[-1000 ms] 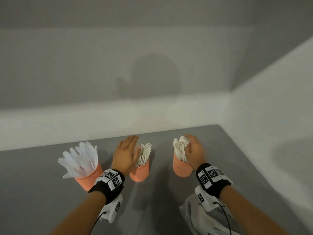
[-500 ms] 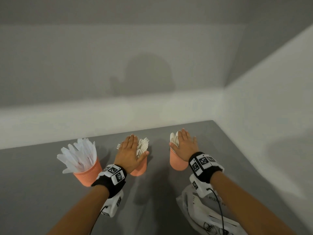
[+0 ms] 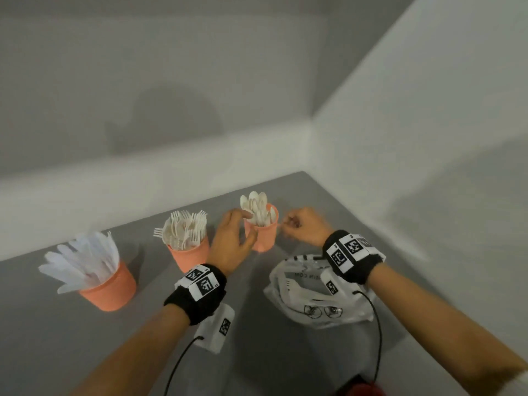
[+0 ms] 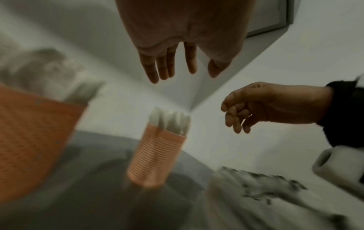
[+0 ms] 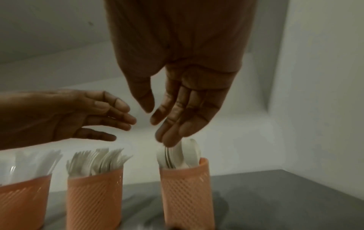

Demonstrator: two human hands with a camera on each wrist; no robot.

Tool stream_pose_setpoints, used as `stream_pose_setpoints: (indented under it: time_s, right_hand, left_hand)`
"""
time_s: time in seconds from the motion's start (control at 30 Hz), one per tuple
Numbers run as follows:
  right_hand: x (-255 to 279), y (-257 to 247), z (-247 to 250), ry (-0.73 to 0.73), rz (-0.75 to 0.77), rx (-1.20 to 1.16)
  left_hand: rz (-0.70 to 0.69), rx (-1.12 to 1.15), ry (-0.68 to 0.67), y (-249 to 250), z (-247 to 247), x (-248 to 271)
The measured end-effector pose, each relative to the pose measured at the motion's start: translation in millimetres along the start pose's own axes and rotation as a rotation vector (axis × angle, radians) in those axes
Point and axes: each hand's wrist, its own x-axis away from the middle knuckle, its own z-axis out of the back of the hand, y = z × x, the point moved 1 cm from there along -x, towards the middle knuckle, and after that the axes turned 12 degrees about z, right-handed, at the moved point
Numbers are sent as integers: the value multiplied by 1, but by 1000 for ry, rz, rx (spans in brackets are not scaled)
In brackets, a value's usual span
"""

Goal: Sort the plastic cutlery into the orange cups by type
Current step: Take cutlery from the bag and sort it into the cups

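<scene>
On grey tabletop (image 3: 300, 192), back right corner by two white walls:

1. Spoon cup (image 3: 264, 237): orange lattice cup, upright, rightmost of three; white plastic spoons (image 3: 257, 208) stand bowl-up, long axes near vertical, leaning slightly. Lies directly between the two hands, left hand on its left flank, right hand on its right. Left hand judged the nearer.

2. Fork cup (image 3: 190, 257): orange, upright, middle of the row; white forks (image 3: 185, 228) tines-up, fanned.

3. Knife cup (image 3: 110, 290): orange, upright, leftmost, well apart from both hands; translucent white knives (image 3: 83, 258) splayed leftward.

4. Left hand (image 3: 230, 241): fingers relaxed and spread, cupped just beside the spoon cup; contact with the cup wall or a spoon cannot be told. Holds nothing.

5. Right hand (image 3: 304, 225): fingers loosely curled, nothing visibly held; fingertips hang just above the spoon bowls in the wrist view.

6. Plastic bag (image 3: 311, 298): crumpled, printed, lying under the right wrist; contents not discernible.

Status, judged: all visible cutlery already sorted by type; any coming move would centre on steadying or squaring the spoon cup
</scene>
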Motion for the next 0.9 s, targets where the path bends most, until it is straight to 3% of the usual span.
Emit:
stream_pose_setpoints:
  time_s: [0.1, 0.2, 0.3, 0.37, 0.53, 0.8, 0.9]
  right_hand:
    - [37, 14, -7, -213, -95, 37]
    - [65, 28, -18, -438, -166, 272]
    - [86, 41, -31, -601, -195, 423]
    - [97, 53, -39, -589, -173, 426]
    - [107, 72, -63, -507, -169, 376]
    - [98, 76, -79, -472, -228, 407]
    - [100, 81, -89, -429, -256, 377]
  left_hand:
    - [59, 58, -158, 12, -40, 14]
    - [100, -61, -324, 12, -75, 28]
    - [274, -240, -463, 6, -97, 40]
    - [365, -279, -514, 3, -103, 46]
    - [417, -319, -567, 6, -104, 54]
    - [374, -350, -668, 14, -95, 55]
    - [347, -374, -648, 16, -89, 57]
